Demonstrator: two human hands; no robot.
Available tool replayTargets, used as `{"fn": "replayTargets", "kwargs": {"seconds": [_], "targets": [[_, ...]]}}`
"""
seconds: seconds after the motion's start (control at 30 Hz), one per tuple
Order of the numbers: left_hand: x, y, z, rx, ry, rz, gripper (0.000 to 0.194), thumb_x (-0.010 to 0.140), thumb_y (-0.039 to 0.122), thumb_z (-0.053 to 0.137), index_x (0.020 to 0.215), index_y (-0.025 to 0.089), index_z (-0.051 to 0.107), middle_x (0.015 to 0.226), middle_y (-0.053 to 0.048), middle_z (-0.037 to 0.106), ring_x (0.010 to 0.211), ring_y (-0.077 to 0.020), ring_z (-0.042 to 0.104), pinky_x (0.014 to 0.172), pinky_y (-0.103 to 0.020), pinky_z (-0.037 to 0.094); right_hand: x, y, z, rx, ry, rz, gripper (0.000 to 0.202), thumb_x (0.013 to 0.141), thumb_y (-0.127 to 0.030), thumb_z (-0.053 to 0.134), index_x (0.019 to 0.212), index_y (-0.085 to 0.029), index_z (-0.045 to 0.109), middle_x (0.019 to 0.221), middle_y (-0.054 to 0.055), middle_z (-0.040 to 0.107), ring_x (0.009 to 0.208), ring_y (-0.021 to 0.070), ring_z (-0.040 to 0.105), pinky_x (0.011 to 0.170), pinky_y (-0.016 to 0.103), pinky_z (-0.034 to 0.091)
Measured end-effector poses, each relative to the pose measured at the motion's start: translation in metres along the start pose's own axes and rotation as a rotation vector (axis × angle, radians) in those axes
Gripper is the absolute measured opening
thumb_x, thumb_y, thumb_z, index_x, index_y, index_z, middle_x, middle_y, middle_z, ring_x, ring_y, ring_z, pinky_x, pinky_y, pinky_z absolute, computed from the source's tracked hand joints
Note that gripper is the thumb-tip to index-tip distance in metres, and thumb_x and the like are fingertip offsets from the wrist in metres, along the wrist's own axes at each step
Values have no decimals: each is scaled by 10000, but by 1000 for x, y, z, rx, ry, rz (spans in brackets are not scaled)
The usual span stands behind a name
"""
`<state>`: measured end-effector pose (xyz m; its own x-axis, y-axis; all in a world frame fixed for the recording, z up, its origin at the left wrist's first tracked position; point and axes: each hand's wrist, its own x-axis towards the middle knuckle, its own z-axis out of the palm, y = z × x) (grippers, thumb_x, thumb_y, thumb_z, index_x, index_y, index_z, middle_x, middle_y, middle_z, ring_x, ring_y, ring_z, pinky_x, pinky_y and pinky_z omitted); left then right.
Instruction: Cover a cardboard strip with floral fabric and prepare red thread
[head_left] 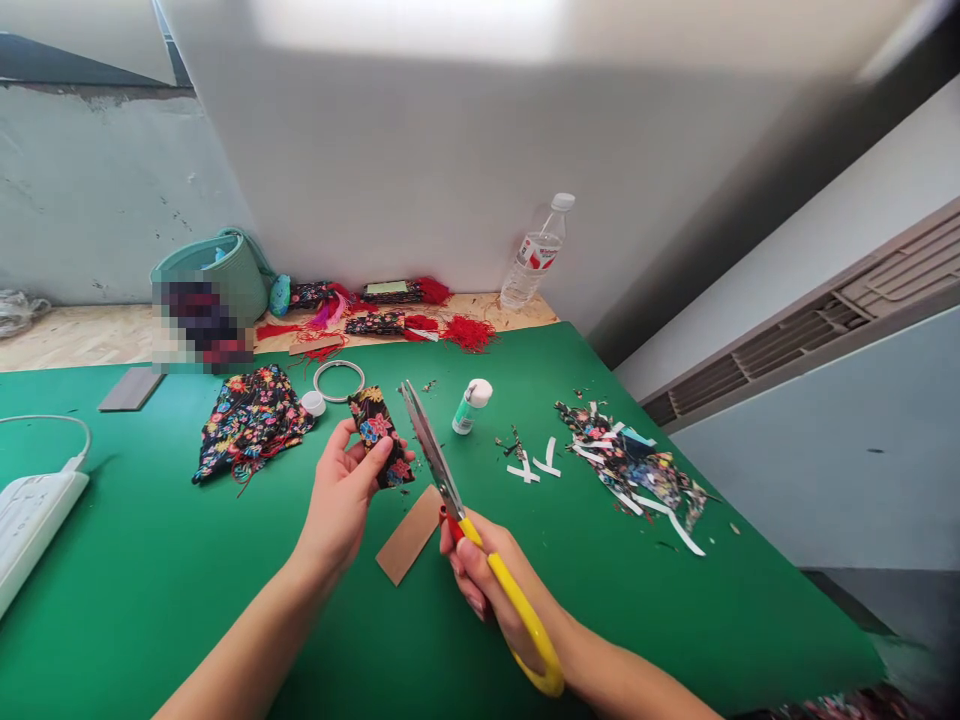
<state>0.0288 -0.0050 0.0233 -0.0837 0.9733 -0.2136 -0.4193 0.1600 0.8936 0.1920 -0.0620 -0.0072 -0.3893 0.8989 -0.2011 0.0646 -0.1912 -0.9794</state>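
Note:
My left hand (346, 490) pinches a small black floral fabric piece (380, 440) between thumb and fingers, above the green table (187, 590). My right hand (495, 575) is wrapped round yellow-handled scissors (517, 600), whose blades point up and away, just right of the fabric piece and apart from it. A small red part shows at the scissors' pivot end near my fingers. Below and between the hands lies a brown rectangular card (409, 537). Beyond the scissors a white-capped glue stick (471, 408) stands on the table.
Fabric and white paper scraps (637, 465) lie at the right. A floral pouch (251, 420), a silver ring (339, 367) and a white cap (313, 403) are at the left. Tasselled pieces (375, 323), a teal basket (244, 275) and a bottle (532, 260) line the back; a power strip (37, 530) sits far left.

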Motion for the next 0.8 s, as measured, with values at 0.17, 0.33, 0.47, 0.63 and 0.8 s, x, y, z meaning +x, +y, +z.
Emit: {"fn": "replayTargets", "kwargs": {"seconds": [0.17, 0.33, 0.47, 0.63, 0.8], "targets": [[0, 2, 0, 6, -13, -28, 444, 660, 342, 764, 965, 204, 472, 752, -6, 693, 703, -182, 695, 627, -257, 537, 1, 0, -3, -39, 0, -21, 479, 849, -668, 373, 839, -194, 443, 618, -48, 357, 467, 64, 259, 400, 203, 239], [1, 2, 0, -9, 7, -23, 462, 653, 355, 768, 960, 219, 451, 779, 12, 693, 696, -177, 696, 610, -252, 540, 4, -1, -7, -96, -59, -56, 514, 836, -702, 340, 840, -196, 432, 622, -44, 369, 471, 67, 283, 413, 206, 270], [2, 1, -1, 20, 20, -8, 430, 667, 352, 761, 923, 213, 444, 711, 17, 689, 648, -147, 680, 586, -218, 527, 4, -2, -8, -108, -69, -59, 517, 840, -705, 318, 841, -199, 422, 621, -45, 366, 463, 65, 284, 408, 209, 278], [1, 2, -1, -9, -4, -1, 422, 687, 368, 746, 917, 215, 427, 706, 14, 681, 678, -169, 691, 627, -263, 549, 4, -3, -7, -102, -74, -49, 519, 842, -706, 311, 840, -196, 409, 622, -49, 356, 449, 58, 287, 399, 205, 282], [0, 2, -1, -39, -26, -12, 403, 720, 350, 721, 959, 230, 419, 782, 10, 666, 758, -200, 697, 632, -315, 574, 4, -4, -4, -18, -82, -15, 528, 822, -720, 344, 868, -196, 401, 607, -72, 327, 417, 44, 279, 380, 188, 272]]}}
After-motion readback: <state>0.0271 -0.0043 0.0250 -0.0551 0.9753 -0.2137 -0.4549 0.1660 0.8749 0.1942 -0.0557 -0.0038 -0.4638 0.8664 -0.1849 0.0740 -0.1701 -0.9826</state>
